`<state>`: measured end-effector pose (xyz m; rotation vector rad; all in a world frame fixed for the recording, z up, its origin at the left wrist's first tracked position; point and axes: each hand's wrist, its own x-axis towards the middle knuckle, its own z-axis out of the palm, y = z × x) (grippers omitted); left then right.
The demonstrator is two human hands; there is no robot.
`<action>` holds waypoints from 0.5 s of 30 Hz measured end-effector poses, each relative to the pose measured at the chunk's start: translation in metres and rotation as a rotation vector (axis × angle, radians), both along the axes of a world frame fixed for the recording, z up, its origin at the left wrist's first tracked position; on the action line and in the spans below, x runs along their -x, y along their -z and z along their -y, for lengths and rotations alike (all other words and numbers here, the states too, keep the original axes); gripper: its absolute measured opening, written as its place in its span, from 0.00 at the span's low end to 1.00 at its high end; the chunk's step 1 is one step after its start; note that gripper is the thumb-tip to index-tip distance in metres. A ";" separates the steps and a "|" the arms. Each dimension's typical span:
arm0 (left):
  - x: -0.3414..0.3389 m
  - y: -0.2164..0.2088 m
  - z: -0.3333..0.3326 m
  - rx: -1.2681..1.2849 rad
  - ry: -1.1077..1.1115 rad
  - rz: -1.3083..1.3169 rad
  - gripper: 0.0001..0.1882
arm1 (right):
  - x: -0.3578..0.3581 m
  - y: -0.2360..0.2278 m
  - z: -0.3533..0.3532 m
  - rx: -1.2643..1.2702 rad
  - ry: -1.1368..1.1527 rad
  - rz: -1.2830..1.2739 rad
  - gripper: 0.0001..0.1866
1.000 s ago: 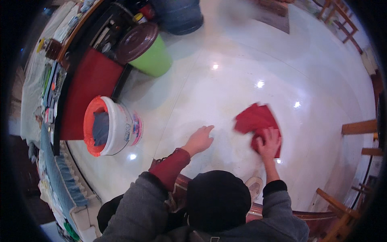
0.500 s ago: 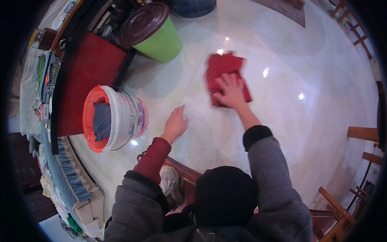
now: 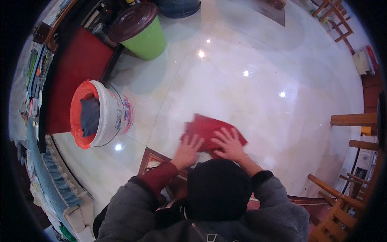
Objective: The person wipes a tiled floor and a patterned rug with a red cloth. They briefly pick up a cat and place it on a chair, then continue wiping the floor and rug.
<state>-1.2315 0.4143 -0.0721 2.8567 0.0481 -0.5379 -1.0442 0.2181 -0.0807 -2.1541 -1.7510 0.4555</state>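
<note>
A red cloth (image 3: 209, 124) lies folded and flat on the glossy pale tiled floor (image 3: 225, 92), close in front of me. My right hand (image 3: 229, 145) rests on its near right part with fingers spread. Against the near left edge of the cloth is my left hand (image 3: 188, 153), its fingers stretched out and apart. Both hands press from above rather than grasp. A dark head covering (image 3: 219, 189) at the bottom hides part of the floor just below the cloth.
A white bucket (image 3: 107, 115) with an orange-red lining and something dark inside lies or leans at the left. Behind it stand a green bin (image 3: 148, 41) with a brown lid and a dark round container (image 3: 177, 9). Wooden furniture legs (image 3: 354, 119) line the right side.
The red cloth has come back toward me and slightly left under my right hand. My left hand has moved from bare floor to the cloth's edge. The view has shifted a little.
</note>
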 end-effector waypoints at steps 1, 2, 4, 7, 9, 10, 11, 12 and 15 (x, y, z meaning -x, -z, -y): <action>-0.010 0.004 0.011 0.109 0.055 0.081 0.44 | -0.007 -0.005 0.026 0.040 0.125 0.021 0.32; -0.023 0.008 0.021 0.210 0.117 0.174 0.43 | -0.014 -0.011 0.051 0.068 0.240 0.063 0.32; -0.057 0.012 0.043 0.196 0.217 0.163 0.42 | -0.023 -0.020 0.090 0.136 0.477 0.100 0.33; -0.103 0.004 0.074 0.260 0.222 0.143 0.37 | -0.019 -0.015 0.109 0.252 0.744 0.052 0.38; -0.121 -0.005 0.087 0.267 0.132 0.197 0.35 | -0.014 -0.002 0.094 0.378 0.850 0.028 0.44; -0.128 -0.009 0.088 0.230 0.115 0.304 0.35 | -0.011 0.006 0.079 0.390 0.836 0.036 0.44; -0.132 -0.011 0.083 0.206 0.109 0.395 0.34 | -0.009 0.014 0.059 0.402 0.827 0.047 0.45; -0.132 -0.012 0.070 0.214 0.110 0.373 0.34 | -0.009 0.018 0.039 0.396 0.819 0.059 0.45; -0.120 -0.003 -0.006 0.272 0.101 0.301 0.34 | -0.020 0.018 -0.035 0.254 0.552 0.032 0.44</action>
